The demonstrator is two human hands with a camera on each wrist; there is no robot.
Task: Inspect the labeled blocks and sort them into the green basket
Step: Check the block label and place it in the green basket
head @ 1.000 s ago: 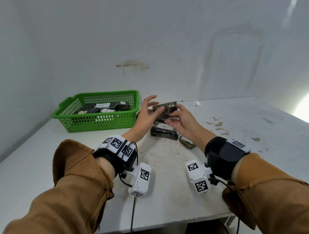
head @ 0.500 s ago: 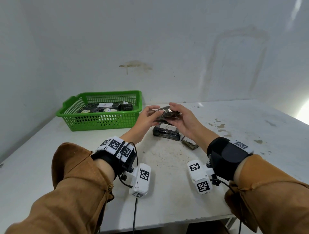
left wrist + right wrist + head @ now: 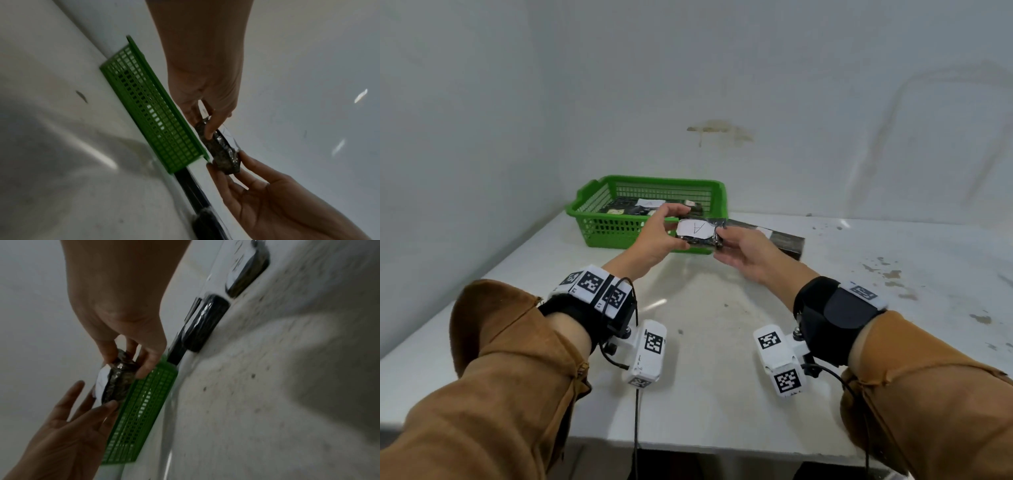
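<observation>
Both my hands hold one dark wrapped block (image 3: 697, 233) in the air just in front of the green basket (image 3: 613, 229). Its white label, marked A, faces me. My left hand (image 3: 679, 226) pinches the block's left end between thumb and fingers. My right hand (image 3: 720, 241) pinches its right end. In the left wrist view the block (image 3: 222, 151) shows edge-on beside the basket (image 3: 152, 113). The right wrist view shows the block (image 3: 121, 376) with the label on its side. Several labelled blocks (image 3: 650, 205) lie inside the basket.
More dark wrapped blocks (image 3: 780, 240) lie on the white table (image 3: 705, 325) behind my right hand, also seen as blocks (image 3: 205, 324) in the right wrist view. White walls close off the back and left. The table's right part has stains.
The block has been raised and turned so its label A faces me, and both hands have carried it left toward the basket, away from the blocks on the table.
</observation>
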